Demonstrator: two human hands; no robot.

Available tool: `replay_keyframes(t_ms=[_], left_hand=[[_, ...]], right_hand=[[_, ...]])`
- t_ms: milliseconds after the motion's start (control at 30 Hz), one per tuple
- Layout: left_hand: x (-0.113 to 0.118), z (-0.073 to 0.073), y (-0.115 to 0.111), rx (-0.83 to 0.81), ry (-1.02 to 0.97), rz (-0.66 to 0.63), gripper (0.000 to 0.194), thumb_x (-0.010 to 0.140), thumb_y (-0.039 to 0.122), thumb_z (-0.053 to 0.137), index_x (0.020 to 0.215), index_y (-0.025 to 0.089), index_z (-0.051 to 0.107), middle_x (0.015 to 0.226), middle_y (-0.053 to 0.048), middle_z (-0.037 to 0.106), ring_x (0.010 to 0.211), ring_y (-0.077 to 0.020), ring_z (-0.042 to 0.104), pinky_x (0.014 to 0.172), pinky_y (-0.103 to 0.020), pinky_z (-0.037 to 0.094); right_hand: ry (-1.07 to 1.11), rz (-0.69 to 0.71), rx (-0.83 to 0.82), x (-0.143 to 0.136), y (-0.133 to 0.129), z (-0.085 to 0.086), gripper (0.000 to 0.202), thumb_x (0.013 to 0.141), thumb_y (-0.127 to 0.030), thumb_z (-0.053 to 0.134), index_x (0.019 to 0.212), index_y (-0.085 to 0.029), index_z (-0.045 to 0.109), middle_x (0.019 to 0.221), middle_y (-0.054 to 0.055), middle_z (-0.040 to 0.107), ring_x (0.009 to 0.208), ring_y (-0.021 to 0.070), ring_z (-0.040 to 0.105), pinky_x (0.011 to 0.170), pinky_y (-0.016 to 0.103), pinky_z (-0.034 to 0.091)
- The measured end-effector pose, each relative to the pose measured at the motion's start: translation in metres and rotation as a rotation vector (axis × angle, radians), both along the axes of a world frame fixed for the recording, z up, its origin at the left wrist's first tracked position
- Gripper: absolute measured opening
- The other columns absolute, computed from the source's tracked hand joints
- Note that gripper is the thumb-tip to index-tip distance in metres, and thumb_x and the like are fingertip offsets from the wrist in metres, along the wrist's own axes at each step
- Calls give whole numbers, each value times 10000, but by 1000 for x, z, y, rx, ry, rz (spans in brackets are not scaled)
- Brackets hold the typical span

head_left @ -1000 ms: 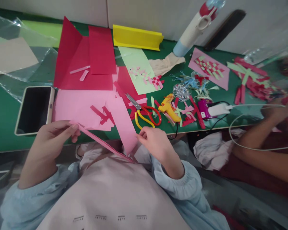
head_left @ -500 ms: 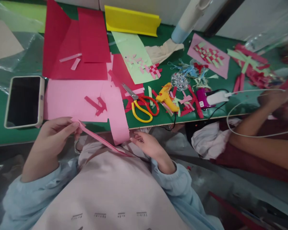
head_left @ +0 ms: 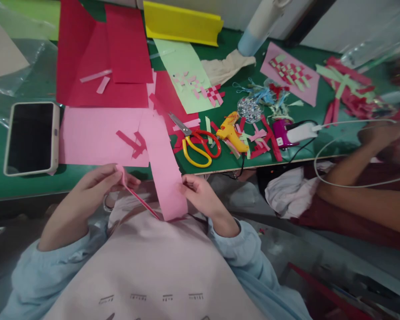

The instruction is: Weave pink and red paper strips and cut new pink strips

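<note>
My left hand (head_left: 102, 184) pinches one end of a narrow pink strip (head_left: 138, 195), which slants down to the right over my lap. The fingers of my right hand (head_left: 200, 195) are closed on the right edge of a wide pink paper band (head_left: 166, 178). This band hangs over the table's front edge, its lower end curling by my apron. Above it on the table lie scissors (head_left: 195, 140) with one yellow and one red handle. Dark pink strips (head_left: 133, 143) rest on a pink sheet (head_left: 100, 133) to the left of the band.
A phone (head_left: 32, 138) lies at the left, below red sheets (head_left: 126, 49). Right of the scissors are a yellow glue gun (head_left: 232, 133), paper scraps, a bead dish (head_left: 250, 110) and a purple device (head_left: 283, 133) with a cable. Another person's arm (head_left: 356, 155) reaches in at the right.
My left hand has moved right with the narrow strip. My right hand has closed on the wide band's edge, and the band's end hangs lower over my lap.
</note>
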State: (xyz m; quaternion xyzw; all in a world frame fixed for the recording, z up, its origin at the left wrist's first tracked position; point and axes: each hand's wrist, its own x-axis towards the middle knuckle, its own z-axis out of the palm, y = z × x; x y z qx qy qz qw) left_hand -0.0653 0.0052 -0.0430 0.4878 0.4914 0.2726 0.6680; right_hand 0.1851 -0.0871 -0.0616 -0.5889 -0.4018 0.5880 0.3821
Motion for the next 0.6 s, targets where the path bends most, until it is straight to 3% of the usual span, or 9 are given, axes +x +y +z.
replay_keyframes(t_ms=[67,167,233,333,433,500,600], left_hand=[[4,-6,0,-72,-42,-48,260,815,447,789,740,199,763,761,-81,751,687,-187,701,598,-241,590],[15,-8,-1,-104,-159,33,242,731,423,869,706,216,748,623,7,651,496,-97,567,439,-173,490],[23,-4,-2,-156,-258,20,257,698,405,896,668,208,733,590,14,631,483,-104,573,458,-193,524],[32,4,-3,-204,-340,13,216,729,384,875,708,214,743,700,-42,745,648,-194,724,665,-304,652],[33,8,-3,-197,-330,6,190,795,357,818,718,204,737,962,-122,819,970,-302,774,862,-412,656],[31,8,-2,-183,-322,-17,200,847,356,765,729,197,740,1056,-142,813,1078,-330,751,892,-432,649],[30,5,0,-139,-332,-23,204,887,347,723,755,195,751,1072,-127,814,1053,-320,762,870,-416,657]], right_hand=[[65,-6,-23,3,2,6,293,813,-450,666,773,-190,536,711,-37,511,661,101,453,629,220,409],[127,-25,-44,8,4,11,329,796,-487,690,791,-198,534,705,-40,503,639,99,435,614,226,389],[150,-36,-49,10,5,12,347,786,-499,704,793,-199,530,707,-40,504,635,99,437,613,228,380],[170,-38,-54,11,5,13,353,775,-496,712,795,-197,526,711,-40,510,637,96,446,617,227,381],[127,-38,-55,12,5,14,343,784,-494,693,785,-197,521,703,-37,512,637,98,451,604,226,382],[65,-31,-54,13,5,15,308,809,-472,657,783,-195,525,689,-36,510,629,100,449,587,222,375],[-82,-20,-30,15,8,16,232,855,-405,592,797,-185,550,707,-21,557,637,106,487,598,225,387]])
